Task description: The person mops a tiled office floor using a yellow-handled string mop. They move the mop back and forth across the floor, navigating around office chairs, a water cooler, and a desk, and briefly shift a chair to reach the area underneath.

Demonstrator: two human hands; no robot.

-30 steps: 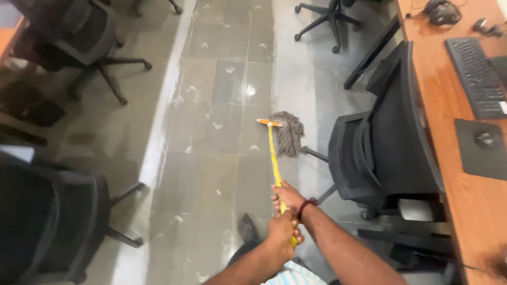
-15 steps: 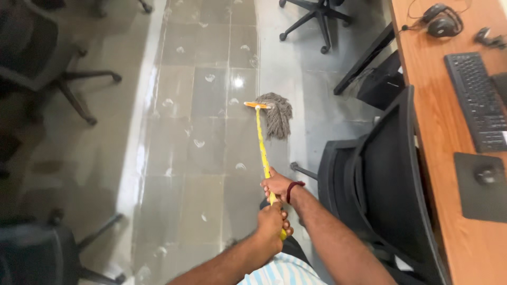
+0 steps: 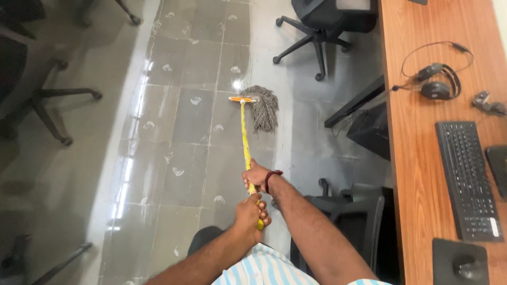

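Your mop runs its yellow handle almost straight away from you, the grey string head lying on the wet tiled floor well ahead and trailing a little to the right. Your right hand is clamped on the handle further down, nearer the head; your left hand is closed round the top end, close to your body.

The floor tiles look glossy and wet, catching light. The mop head is grey stringy yarn on a smooth yellow handle. On the right, the worktop is matt wood-grain laminate carrying a black plastic keyboard.
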